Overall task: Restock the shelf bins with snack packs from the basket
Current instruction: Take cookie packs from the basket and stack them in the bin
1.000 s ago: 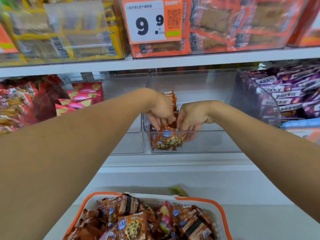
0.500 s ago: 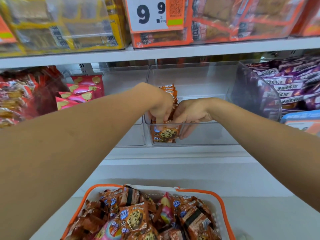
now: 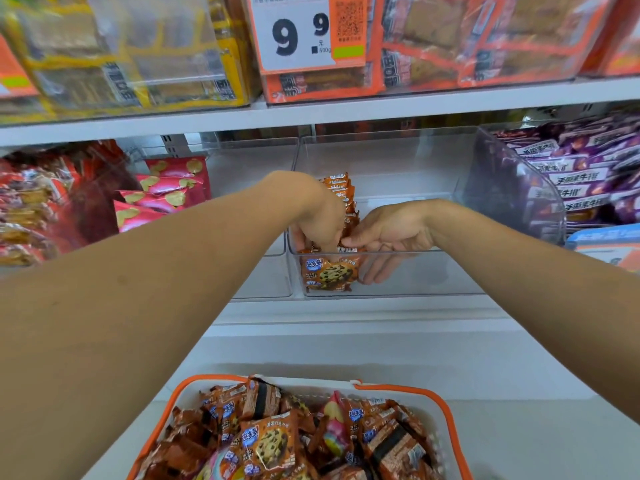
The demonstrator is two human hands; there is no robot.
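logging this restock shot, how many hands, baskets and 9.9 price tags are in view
hands: 2 (left hand, right hand)
basket: 1
9.9 price tag: 1
total: 4

We've got just the one head cam, looking forward and down, pretty close to the shelf [image 3: 346, 112]; edges look kinda warped.
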